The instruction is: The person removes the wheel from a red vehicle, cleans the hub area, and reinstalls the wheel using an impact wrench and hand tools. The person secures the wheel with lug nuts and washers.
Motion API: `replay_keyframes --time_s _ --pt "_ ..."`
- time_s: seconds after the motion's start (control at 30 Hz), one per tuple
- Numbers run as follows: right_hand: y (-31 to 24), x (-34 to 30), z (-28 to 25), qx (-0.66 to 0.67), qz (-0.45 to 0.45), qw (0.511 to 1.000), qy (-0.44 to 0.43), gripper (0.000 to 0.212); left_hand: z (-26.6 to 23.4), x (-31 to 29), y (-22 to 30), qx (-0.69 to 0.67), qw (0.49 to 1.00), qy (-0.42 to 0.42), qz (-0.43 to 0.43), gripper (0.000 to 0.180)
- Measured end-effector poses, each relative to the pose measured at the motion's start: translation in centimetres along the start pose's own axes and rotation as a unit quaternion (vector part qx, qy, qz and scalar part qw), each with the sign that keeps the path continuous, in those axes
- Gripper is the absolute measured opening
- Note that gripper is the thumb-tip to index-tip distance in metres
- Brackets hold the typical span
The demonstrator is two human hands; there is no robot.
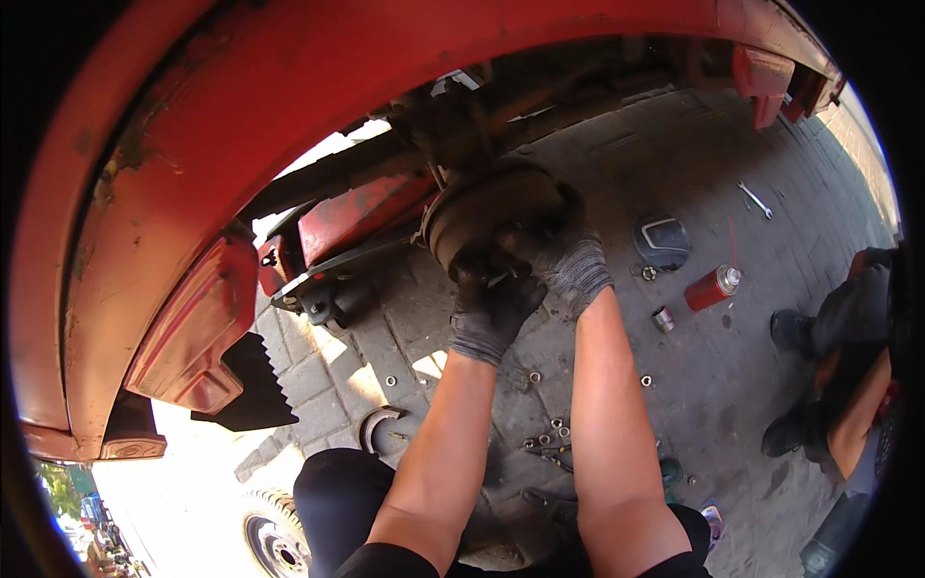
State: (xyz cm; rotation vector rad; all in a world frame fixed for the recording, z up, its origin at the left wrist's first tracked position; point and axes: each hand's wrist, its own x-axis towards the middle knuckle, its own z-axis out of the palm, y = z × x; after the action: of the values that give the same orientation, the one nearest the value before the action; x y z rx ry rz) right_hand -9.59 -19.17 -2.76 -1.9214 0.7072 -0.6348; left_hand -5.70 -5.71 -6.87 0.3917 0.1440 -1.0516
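Observation:
A dark, round wheel hub with its brake assembly (458, 214) sits under the red vehicle's arch. Both my hands, in grey and black work gloves, are at its near face. My left hand (493, 310) is at the lower edge, its fingers curled around something dark that I cannot make out. Higher and to the right, my right hand (570, 262) has its fingers bent in against the hub face. Their tips, and whatever they grip, are lost in shadow.
Red bodywork (289, 106) arches overhead. On the paving lie a wrench (755, 199), red spray can (708, 289), dark rounded case (661, 241), metal socket (664, 319), curved brake shoe (378, 426) and several nuts (557, 424). A wheel (275, 535) lies lower left; another person (848, 356) is at right.

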Motion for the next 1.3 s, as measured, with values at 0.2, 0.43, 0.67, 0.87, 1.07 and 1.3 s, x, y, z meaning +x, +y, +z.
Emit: replay_keyframes --time_s 0.2,0.43,0.67,0.87,1.07,1.3 --pt "3.2 -0.5 0.6 0.469 0.220 0.844 -0.136 0.081 3.8 -0.5 2.2 0.307 0.920 0.228 0.092 0.063" --pt "4.3 -1.3 1.4 0.481 0.329 0.811 -0.048 0.068 5.3 -2.3 1.9 0.333 0.885 0.281 0.165 0.057" --pt "-0.5 -0.7 2.2 -0.267 -0.088 0.959 0.041 0.116 1.5 -1.3 0.2 -0.005 1.000 0.003 -0.014 0.084" --pt "-4.0 -0.3 -0.6 -0.281 0.014 0.952 -0.123 0.098 0.7 -0.1 -1.1 -0.074 0.996 -0.039 -0.005 0.096" --pt "-1.7 1.0 -1.3 -0.028 -0.001 0.992 -0.120 0.108 0.3 0.7 -0.8 -0.043 0.999 0.027 0.002 0.073" --pt "-1.6 0.7 -0.9 -0.031 0.045 0.997 -0.048 0.108 0.9 -0.2 0.5 0.076 0.995 0.069 0.012 0.048"
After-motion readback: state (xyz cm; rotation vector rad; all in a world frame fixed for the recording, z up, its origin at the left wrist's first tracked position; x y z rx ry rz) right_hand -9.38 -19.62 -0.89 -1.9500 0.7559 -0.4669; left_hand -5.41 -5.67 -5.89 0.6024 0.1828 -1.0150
